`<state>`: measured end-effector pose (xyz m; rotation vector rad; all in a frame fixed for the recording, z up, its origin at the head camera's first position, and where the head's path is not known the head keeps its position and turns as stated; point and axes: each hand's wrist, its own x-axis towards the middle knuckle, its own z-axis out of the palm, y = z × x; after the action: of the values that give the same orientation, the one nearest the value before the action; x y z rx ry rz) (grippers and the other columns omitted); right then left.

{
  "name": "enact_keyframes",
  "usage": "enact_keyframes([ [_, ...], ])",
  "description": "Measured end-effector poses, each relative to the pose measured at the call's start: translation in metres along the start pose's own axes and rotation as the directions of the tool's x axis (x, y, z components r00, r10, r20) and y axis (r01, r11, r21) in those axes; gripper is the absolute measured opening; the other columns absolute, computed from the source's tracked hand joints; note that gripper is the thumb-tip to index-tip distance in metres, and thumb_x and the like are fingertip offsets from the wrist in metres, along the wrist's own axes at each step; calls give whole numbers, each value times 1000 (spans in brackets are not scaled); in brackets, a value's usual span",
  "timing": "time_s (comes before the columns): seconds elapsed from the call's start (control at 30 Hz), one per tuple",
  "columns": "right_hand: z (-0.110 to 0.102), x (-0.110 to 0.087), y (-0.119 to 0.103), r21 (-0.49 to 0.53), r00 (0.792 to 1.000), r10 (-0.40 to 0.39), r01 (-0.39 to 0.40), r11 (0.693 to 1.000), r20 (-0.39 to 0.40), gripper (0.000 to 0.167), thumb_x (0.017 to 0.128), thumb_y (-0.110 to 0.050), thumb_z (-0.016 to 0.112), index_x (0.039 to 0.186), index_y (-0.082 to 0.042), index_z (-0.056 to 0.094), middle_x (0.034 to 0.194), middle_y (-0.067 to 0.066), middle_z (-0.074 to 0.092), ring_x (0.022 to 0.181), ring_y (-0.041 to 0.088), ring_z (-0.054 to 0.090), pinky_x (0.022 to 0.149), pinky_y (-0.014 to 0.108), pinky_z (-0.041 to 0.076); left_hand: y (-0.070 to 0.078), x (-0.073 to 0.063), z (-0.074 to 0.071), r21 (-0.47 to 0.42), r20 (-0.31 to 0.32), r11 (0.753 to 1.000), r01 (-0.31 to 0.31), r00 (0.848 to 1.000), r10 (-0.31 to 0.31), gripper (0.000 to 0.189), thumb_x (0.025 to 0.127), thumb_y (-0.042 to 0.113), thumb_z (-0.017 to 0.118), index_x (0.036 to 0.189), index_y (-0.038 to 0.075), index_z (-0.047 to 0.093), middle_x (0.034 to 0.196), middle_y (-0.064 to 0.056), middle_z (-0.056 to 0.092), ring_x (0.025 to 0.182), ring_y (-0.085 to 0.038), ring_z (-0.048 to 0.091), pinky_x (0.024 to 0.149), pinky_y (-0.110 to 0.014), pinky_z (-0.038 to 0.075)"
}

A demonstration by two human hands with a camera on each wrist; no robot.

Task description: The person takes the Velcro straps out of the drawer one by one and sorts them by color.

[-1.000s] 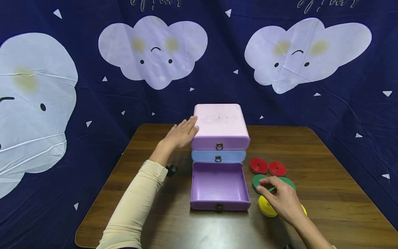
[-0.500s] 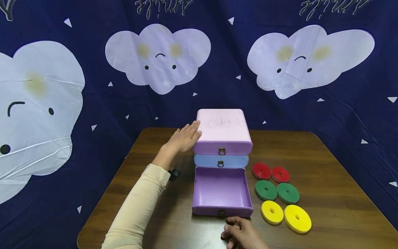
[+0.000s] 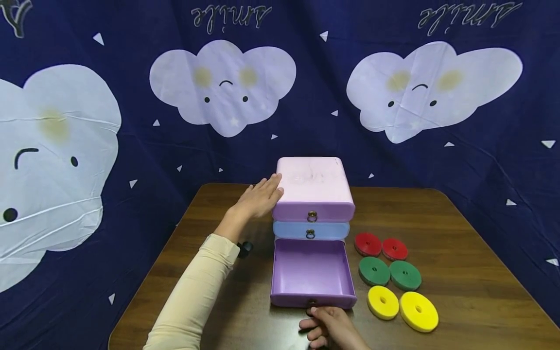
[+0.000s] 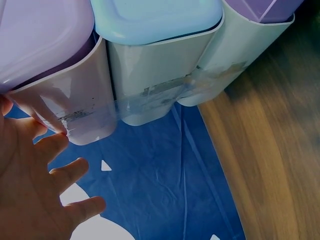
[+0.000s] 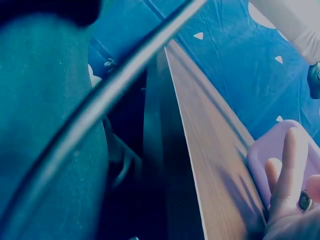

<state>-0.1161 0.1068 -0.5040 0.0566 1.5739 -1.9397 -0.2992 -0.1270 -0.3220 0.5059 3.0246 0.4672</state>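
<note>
A three-tier drawer unit (image 3: 312,180) with a pale pink top stands in the middle of the table. Its top purple drawer (image 3: 297,212) and blue drawer (image 3: 288,231) are closed, while the bottom purple drawer (image 3: 312,272) is pulled out and empty inside. My left hand (image 3: 258,198) rests with straight fingers against the unit's upper left side; the left wrist view shows the hand (image 4: 35,175) beside the top tier. Low at the bottom drawer's front is my right hand (image 3: 334,328), fingers spread loosely, fingertips right by its ring pull (image 5: 305,201).
Right of the unit lie several flat rolls with centre holes, in pairs: red (image 3: 368,244), green (image 3: 374,271) and yellow (image 3: 383,302). A small black object (image 3: 245,249) lies left of the unit. A dark blue cloud-print cloth (image 3: 319,131) hangs behind the wooden table (image 3: 236,311).
My right hand has moved from over the green and yellow rolls leftward to the bottom drawer's front. My left hand stays at the unit's side. The camera view has tilted up slightly.
</note>
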Motion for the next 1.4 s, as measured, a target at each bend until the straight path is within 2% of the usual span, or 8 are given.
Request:
enact_keyframes([
  [0.2, 1, 5, -1, 58, 999, 14, -16, 998, 37, 38, 97, -30, 51, 112, 4, 56, 88, 2, 74, 63, 2, 66, 61, 20, 56, -2, -2, 2, -17, -6, 1000, 4, 1000, -5, 59, 100, 52, 12, 153, 29, 3, 161, 7, 3, 149, -23, 7, 119, -53, 9],
  [0.4, 4, 8, 2, 41, 1000, 15, -15, 999, 12, 35, 94, -37, 54, 95, -3, 63, 78, -1, 73, 60, 2, 66, 58, 20, 56, -4, -4, 5, -25, -15, 1000, 6, 1000, -6, 58, 100, 53, 12, 153, 30, 2, 160, 8, 3, 149, -23, 7, 119, -54, 9],
  [0.53, 6, 11, 4, 30, 1000, -16, 17, 999, -26, 32, 95, -34, 53, 85, -6, 64, 75, -2, 72, 58, 2, 65, 56, 22, 56, -3, -6, 6, -23, -7, 1000, 4, 1000, -5, 59, 100, 52, 12, 153, 29, 1, 161, 7, 2, 149, -23, 6, 119, -54, 8],
  [0.7, 6, 20, -1, 60, 994, -77, 82, 995, -79, 28, 96, -28, 52, 91, -3, 64, 81, 2, 73, 61, 5, 67, 58, 24, 57, -2, -5, 5, -10, -16, 1000, 6, 1000, -6, 59, 100, 53, 11, 152, 30, 1, 161, 8, 1, 149, -21, 6, 119, -53, 7],
  [0.83, 5, 29, -10, 82, 980, -124, 138, 987, -155, 28, 95, -26, 54, 93, 1, 62, 81, 4, 73, 62, 7, 68, 59, 25, 58, -2, -3, 4, -19, -26, 1000, 8, 1000, -9, 59, 99, 54, 11, 152, 31, 1, 160, 9, 2, 149, -20, 5, 120, -52, 7],
  [1.1, 3, 45, -23, 66, 959, -153, 173, 983, -240, 28, 96, -24, 54, 96, 3, 60, 81, 4, 73, 61, 7, 67, 57, 26, 58, 0, -2, 6, -34, -13, 999, -3, 1000, 3, 59, 99, 54, 11, 152, 31, 0, 160, 10, -1, 149, -20, 5, 120, -52, 6],
  [1.4, -2, 73, -37, 27, 923, -198, 219, 975, -330, 31, 95, -22, 54, 95, 8, 60, 79, 7, 73, 58, 8, 66, 55, 27, 57, 0, 0, 5, -34, -9, 999, 24, 1000, -24, 59, 100, 53, 13, 152, 30, 1, 160, 10, 0, 149, -20, 6, 120, -51, 6],
])
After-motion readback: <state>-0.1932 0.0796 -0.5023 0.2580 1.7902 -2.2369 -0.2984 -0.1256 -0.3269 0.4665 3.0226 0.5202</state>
